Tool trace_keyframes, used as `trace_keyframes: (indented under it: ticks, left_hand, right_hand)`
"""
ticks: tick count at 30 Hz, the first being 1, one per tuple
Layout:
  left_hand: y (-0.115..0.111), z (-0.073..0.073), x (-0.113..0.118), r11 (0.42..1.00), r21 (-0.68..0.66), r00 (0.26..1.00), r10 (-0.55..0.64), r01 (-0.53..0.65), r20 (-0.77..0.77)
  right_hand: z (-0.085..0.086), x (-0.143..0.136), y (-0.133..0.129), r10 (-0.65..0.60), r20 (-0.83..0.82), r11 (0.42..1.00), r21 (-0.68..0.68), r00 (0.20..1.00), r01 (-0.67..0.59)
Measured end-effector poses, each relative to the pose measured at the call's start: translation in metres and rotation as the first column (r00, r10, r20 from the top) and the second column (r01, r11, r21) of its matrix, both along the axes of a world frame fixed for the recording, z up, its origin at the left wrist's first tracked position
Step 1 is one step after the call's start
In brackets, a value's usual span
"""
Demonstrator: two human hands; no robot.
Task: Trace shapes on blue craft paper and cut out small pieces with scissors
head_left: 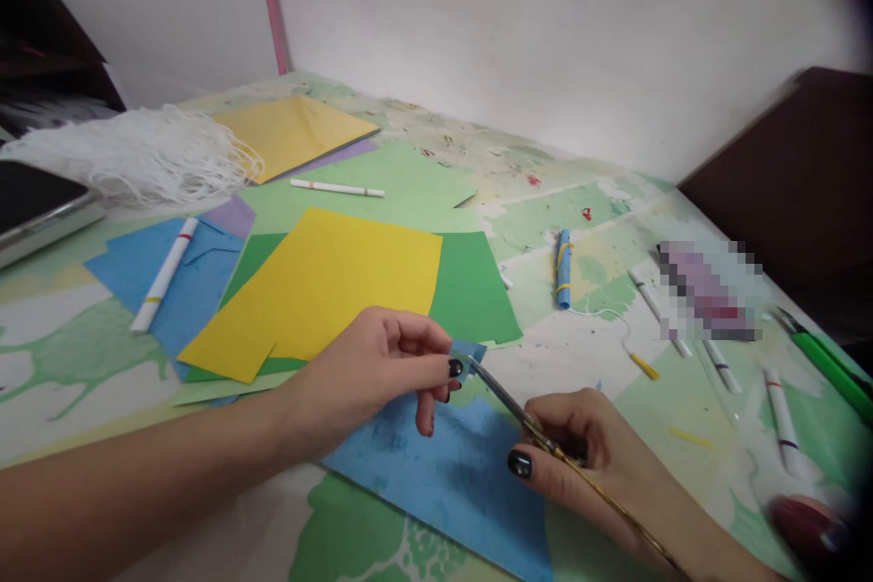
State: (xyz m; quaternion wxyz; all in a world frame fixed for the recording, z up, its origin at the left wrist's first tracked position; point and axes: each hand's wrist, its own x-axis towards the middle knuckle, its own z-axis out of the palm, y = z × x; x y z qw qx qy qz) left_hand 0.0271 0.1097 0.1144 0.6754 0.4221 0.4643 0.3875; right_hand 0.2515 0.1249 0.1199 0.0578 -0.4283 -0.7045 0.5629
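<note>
My left hand (pixel 402 359) pinches a small piece of blue paper (pixel 477 351) between thumb and fingers. Scissors (pixel 501 393) with gold-coloured handles are in my right hand (pixel 587 446), their tips touching the blue piece beside my left thumb. Below both hands lies a larger blue sheet (pixel 450 473). Just beyond my left hand are a yellow sheet (pixel 341 282) with a cut edge and a green sheet (pixel 474 282) under it.
A rolled blue paper tube (pixel 563 268) with a string lies right of the sheets. White markers (pixel 781 418), a green cutter (pixel 832 373) and a blurred-out object (pixel 709 291) are at the right. White yarn (pixel 143 155) and a marker (pixel 164 277) sit left, before a wall (pixel 477 36).
</note>
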Motion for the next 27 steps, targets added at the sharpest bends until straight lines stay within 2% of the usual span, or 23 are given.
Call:
trace_keyframes:
  ticks: [9,27]
  left_hand:
    - [-0.0013,0.0095,0.0025,0.995,0.006,0.983,-0.093,0.096,-0.16]
    - [-0.0021,0.0086,0.0018,0.992,-0.041,0.977,-0.125,0.12,-0.175]
  right_hand:
    - [-0.0009,-0.0015,0.0003,0.015,0.026,1.0,0.024,1.0,-0.016]
    - [-0.003,-0.003,0.0005,0.048,0.132,0.982,0.175,0.99,-0.071]
